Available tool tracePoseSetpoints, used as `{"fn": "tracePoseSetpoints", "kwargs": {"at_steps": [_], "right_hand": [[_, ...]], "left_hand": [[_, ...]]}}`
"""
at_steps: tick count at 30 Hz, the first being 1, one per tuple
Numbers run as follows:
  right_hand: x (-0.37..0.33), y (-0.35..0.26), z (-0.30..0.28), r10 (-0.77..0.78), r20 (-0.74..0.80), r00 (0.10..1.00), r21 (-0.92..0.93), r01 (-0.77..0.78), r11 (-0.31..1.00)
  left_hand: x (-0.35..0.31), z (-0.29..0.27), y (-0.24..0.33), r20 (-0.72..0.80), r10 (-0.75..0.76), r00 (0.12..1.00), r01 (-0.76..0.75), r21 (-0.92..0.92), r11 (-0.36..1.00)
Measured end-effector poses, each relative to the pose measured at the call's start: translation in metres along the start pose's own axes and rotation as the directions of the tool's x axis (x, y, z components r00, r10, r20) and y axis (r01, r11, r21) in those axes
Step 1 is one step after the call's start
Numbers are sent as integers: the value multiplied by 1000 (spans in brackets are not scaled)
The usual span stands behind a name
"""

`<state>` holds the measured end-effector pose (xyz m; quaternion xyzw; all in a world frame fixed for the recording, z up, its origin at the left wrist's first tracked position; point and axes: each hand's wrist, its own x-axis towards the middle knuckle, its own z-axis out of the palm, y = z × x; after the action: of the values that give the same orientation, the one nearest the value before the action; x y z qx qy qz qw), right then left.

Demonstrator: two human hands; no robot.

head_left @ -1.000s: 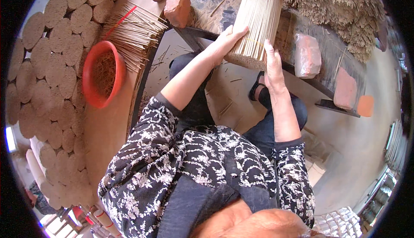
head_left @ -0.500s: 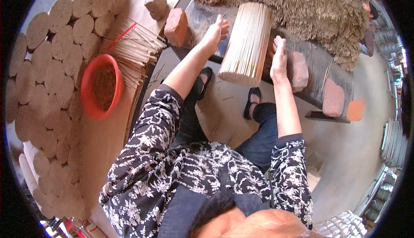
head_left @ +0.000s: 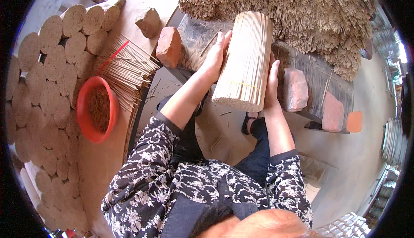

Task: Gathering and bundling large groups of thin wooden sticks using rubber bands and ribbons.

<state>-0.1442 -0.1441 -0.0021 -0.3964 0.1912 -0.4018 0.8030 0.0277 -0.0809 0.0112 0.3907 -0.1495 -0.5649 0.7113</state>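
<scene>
A thick round bundle of thin pale sticks (head_left: 243, 59), with a yellow band (head_left: 246, 86) near its lower end, is clasped between my two palms. My left hand (head_left: 216, 59) presses flat along its left side. On the opposite side my right hand (head_left: 271, 83) lies against it, fingers pointing up and partly hidden behind the bundle. The bundle leans slightly, its near end towards me, in front of a dark wooden bench (head_left: 312, 72). I cannot tell whether its far end touches the bench.
A brown heap of sticks (head_left: 284, 14) covers the bench's back. Bricks (head_left: 168, 47) (head_left: 296, 89) sit either side of the bundle. On the left table (head_left: 101, 169) are a red bowl (head_left: 79, 114), loose sticks (head_left: 125, 74) and stacked round bundles (head_left: 45, 96).
My hands, held apart from the bundle before, have closed in on its two sides. The bundle appears larger and lower, and its yellow band now shows.
</scene>
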Motion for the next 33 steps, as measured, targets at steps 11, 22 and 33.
{"fn": "tracePoseSetpoints", "kwargs": {"at_steps": [11, 22, 33], "right_hand": [[9, 15, -13, -17, -13, 1000, -317, 12, 949], [15, 9, -27, -11, -209, 978, -348, -64, 935], [10, 3, -22, 32, -133, 991, -250, -65, 966]], "left_hand": [[18, -28, -27, 5, 218, 976, -218, 77, 973], [23, -45, -24, -96, 157, 983, -141, 154, 978], [25, -35, -16, -223, 148, 964, -103, 204, 974]]}}
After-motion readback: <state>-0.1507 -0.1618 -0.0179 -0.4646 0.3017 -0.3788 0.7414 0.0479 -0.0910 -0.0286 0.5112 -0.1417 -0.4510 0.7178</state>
